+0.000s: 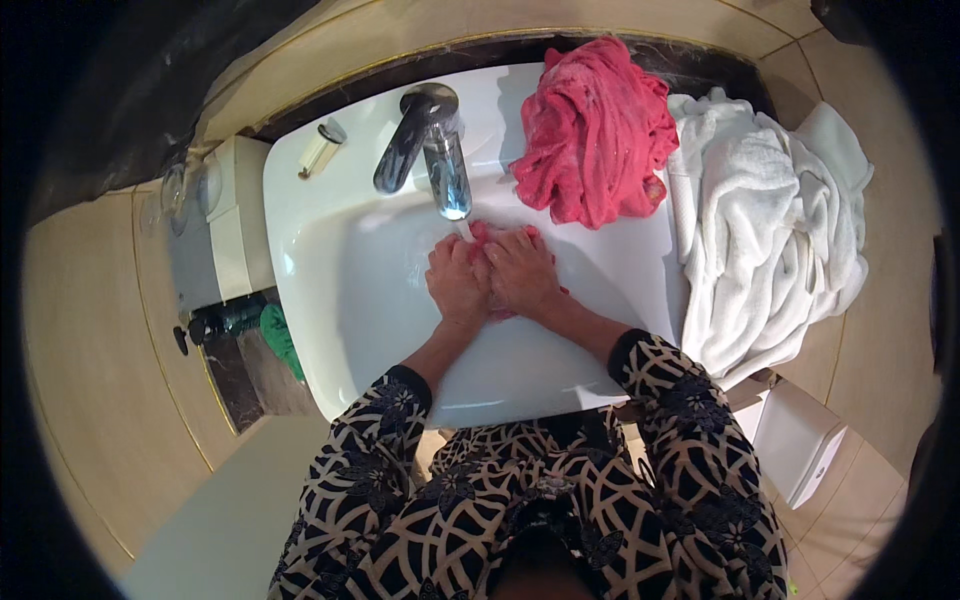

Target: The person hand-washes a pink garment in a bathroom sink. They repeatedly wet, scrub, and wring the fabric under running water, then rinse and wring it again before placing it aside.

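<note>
Both hands work low in the white sink, close together under the tap. A wet pinkish-red cloth is bunched beneath and between them, mostly covered by the fingers. My left hand is closed on its left side. From the right, my right hand presses its curled fingers into the same cloth. Water runs from the chrome faucet onto the cloth beside my left fingers. On the sink's back right ledge rests a larger heap of crumpled pinkish-red cloth, apart from my hands.
White towels are piled right of the sink. A small cream cylindrical object lies on the back left ledge. A pale box and a green item are at the left. A white bin-like box stands lower right.
</note>
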The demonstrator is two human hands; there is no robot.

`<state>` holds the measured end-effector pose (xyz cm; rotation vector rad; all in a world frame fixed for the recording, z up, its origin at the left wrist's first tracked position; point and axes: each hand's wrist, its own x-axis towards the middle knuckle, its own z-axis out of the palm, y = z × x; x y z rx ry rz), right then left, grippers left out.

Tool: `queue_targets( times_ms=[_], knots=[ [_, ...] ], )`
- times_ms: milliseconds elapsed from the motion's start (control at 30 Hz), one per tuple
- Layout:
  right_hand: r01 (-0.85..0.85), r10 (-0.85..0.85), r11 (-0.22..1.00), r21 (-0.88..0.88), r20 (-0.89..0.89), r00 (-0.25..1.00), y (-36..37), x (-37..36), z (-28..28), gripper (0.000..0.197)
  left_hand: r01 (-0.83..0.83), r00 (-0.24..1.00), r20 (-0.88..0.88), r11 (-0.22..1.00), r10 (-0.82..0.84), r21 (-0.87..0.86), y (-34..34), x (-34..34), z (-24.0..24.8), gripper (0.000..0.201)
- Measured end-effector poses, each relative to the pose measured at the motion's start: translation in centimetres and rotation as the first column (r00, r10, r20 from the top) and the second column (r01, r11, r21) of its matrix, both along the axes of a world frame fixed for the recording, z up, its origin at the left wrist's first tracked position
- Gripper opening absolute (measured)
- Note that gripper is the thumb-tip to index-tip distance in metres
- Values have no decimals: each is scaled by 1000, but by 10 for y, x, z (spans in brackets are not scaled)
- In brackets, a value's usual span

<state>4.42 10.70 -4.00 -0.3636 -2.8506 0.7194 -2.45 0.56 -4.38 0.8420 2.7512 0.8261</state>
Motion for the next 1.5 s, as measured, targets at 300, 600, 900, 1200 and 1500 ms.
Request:
queue_targets(
  times_ms=[300, 600, 900, 1200, 1500],
  knots=[
    [344, -310, 892, -293, 158, 938, 23, -58, -6, 26, -229, 971, 43, 968, 234, -103, 28, -41, -27, 18],
    [139, -102, 903, -406, 110, 989, 10, -44, 1, 40, -318, 777, 627, 826, -53, 465, -22, -61, 44, 30],
    [-154, 156, 985, 74, -25, 987, -6, 22, 21, 40, 119, 990, -63, 985, -127, -128, -31, 9, 35, 43],
    [139, -138, 990, -19, 55, 989, 7, -24, -21, 21, -35, 999, -37, 977, 27, -212, 19, -24, 5, 24],
    [445, -373, 232, -865, 343, 862, 50, -67, -16, 45, -453, 803, 566, 809, 187, 375, 13, -72, -7, 36]
  ],
)
